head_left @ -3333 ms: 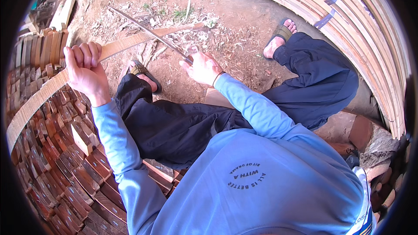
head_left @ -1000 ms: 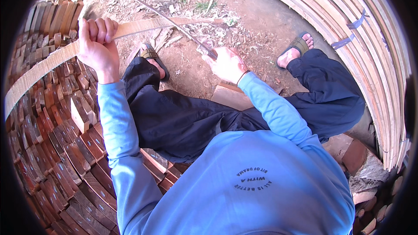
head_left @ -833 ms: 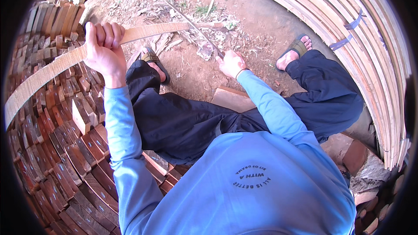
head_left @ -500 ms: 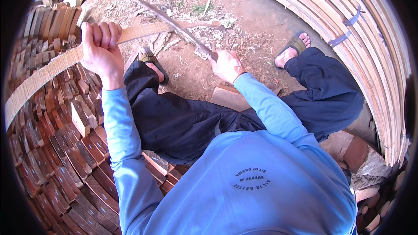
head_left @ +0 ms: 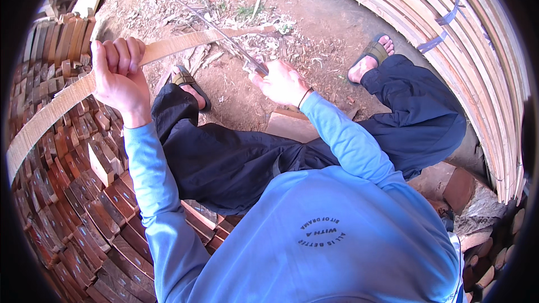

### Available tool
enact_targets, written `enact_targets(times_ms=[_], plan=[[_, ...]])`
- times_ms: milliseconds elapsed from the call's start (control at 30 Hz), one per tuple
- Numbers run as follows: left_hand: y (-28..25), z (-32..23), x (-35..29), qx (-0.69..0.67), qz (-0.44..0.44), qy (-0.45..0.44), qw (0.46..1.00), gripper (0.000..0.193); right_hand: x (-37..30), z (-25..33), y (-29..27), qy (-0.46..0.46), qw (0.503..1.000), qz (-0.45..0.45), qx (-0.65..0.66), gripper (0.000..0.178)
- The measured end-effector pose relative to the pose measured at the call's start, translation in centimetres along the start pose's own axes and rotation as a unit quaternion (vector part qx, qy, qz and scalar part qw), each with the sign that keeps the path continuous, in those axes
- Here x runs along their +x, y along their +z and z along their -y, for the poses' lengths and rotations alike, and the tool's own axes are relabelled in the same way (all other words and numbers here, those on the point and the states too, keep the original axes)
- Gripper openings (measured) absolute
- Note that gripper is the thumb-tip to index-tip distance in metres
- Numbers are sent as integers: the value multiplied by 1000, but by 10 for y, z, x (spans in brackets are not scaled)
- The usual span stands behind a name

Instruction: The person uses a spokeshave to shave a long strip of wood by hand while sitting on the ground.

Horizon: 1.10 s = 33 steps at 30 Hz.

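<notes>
My left hand (head_left: 120,78) is closed around a long, pale wooden strip (head_left: 53,109), held up over the stacked wood at my left. The strip slants from the far left edge toward the middle, its narrow far end above the shavings. My right hand (head_left: 282,83) grips a machete (head_left: 216,27) by its handle, which the fingers mostly hide. The long, thin blade points away and to the left, crossing the strip near its far end. Whether blade and wood touch, I cannot tell.
Stacked short brown wood pieces (head_left: 84,202) fill the left side. Long pale boards (head_left: 477,73), some with purple ties, curve along the right. Wood shavings (head_left: 168,19) litter the dirt ground ahead. A wood block (head_left: 292,126) lies between my sandalled feet.
The machete blade has turned and now shows thinner, more edge-on, its tip farther away and left. My right hand has tilted and shifted slightly left. My left hand keeps its hold on the strip.
</notes>
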<state>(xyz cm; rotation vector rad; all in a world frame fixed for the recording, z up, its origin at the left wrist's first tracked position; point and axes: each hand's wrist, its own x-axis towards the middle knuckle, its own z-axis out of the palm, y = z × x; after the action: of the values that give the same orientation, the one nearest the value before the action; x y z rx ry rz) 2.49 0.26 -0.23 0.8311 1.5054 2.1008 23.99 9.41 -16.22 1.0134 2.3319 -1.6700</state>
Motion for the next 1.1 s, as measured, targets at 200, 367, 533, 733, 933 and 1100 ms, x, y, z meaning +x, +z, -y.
enact_targets(times_ms=[200, 367, 533, 733, 933, 1100], plan=[[-8, 0, 6, -18, -20, -3, 1000, 44, 38, -82, 32, 96, 984, -27, -147, 29], [-24, 1, 9, -21, -33, 8, 999, 44, 20, -26, -6, 103, 993, 61, -23, 31], [-15, 0, 9, -13, -35, 2, 999, 45, -2, 13, 5, -80, 995, -38, -55, 27], [-7, -2, 3, -12, -28, -3, 1000, 45, 34, -77, 32, 10, 975, -43, -217, 21], [-14, 1, 5, -8, -20, 12, 1000, 46, 25, -32, 1, 57, 993, 0, -99, 25], [-5, 0, 5, -7, 1, 9, 1000, 45, 11, -12, 10, -26, 997, -29, -73, 26]])
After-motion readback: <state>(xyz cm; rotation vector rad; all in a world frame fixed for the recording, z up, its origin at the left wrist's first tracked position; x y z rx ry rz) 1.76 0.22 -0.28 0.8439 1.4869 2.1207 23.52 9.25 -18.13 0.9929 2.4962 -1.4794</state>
